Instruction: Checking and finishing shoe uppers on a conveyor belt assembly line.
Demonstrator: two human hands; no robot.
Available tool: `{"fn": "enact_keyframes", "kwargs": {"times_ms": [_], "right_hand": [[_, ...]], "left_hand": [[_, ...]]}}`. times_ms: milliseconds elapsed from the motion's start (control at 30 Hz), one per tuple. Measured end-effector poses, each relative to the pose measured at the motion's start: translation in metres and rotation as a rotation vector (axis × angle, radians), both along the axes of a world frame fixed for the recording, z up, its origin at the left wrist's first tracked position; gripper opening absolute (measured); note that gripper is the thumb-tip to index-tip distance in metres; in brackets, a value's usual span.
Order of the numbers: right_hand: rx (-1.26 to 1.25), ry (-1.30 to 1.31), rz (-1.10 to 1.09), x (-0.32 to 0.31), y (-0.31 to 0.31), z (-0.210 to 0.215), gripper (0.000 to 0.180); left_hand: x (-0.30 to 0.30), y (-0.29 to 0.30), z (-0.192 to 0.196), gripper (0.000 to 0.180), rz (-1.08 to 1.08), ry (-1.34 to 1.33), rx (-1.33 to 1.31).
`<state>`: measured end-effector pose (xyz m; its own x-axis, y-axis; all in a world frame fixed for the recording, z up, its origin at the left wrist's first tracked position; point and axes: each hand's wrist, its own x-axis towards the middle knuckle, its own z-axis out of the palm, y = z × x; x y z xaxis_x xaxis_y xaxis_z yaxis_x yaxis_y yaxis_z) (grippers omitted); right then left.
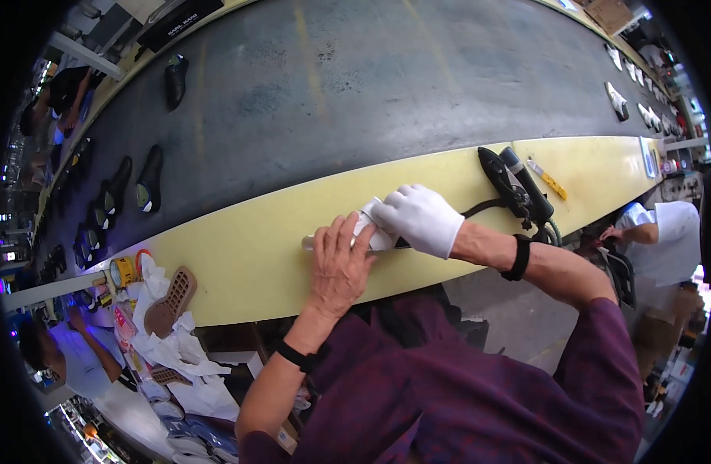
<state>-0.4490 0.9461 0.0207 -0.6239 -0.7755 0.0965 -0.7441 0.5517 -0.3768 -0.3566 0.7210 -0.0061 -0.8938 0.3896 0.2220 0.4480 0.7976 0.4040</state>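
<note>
My bare left hand [340,259] lies over a pale object with a silvery rounded end [307,243] at the near edge of the yellow worktop, fingers curled down on it. Close beside it, my white-gloved right hand [423,220] is closed, gripping a crumpled white piece [367,220] against the same object. Both hands cover most of the object, so its kind does not show. To the right of the glove lies a black tool with a hose [518,189], and past it a yellow-handled utility knife [549,180].
Beyond the yellow worktop [247,232] runs a wide dark belt [332,108]. Black shoes [149,178] stand on its left and white shoes [617,100] at far right. Brown soles [171,301], white paper [185,348] and yellow tape [122,272] sit left. People work on both sides.
</note>
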Motion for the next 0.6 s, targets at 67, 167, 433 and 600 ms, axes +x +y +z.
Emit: {"fn": "enact_keyframes", "kwargs": {"times_ms": [67,167,433,600], "right_hand": [[0.032,0.092,0.067,-0.004,-0.009,-0.009,0.012],[0.112,0.262,0.235,-0.004,-0.015,-0.006,0.014],[0.148,-0.021,0.084,-0.038,-0.023,-0.015,0.020],[-0.098,-0.048,0.082,-0.038,-0.018,-0.031,0.016]], "left_hand": [[0.004,0.001,-0.006,0.073,0.021,0.042,-0.007],[0.003,-0.001,-0.014,0.075,0.064,0.079,-0.022],[0.001,-0.003,-0.016,0.073,0.071,0.081,-0.050],[-0.003,-0.002,-0.009,0.076,0.073,0.046,-0.054]]}}
